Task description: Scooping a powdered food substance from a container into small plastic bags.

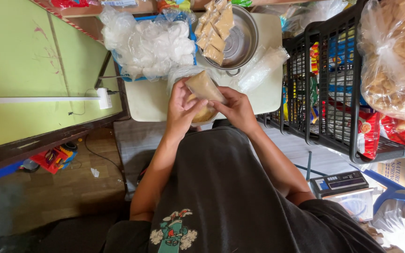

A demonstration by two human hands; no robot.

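2 hands on 1 little packet here. The left hand point(182, 108) and right hand point(236, 108) are both pinched onto a small clear bag of tan powder point(205, 87), fingers closed on it from either side, held up just over the near edge of a pale table point(148, 100). Right under the hands sits what looks like a bowl of the same tan stuff point(203, 114), though the hands cover most of it, so can't swear to that.

Further back on the table, a metal pot point(241, 42) has a bunch of filled packets point(215, 29) draped over its rim, all the same tan colour. Beside it there's a heap of empty clear plastic bags point(150, 43) in a blue tray. Off to the right, a black wire rack point(330, 89) full of snack packs, with a big bag of crackers point(394, 56) on top.
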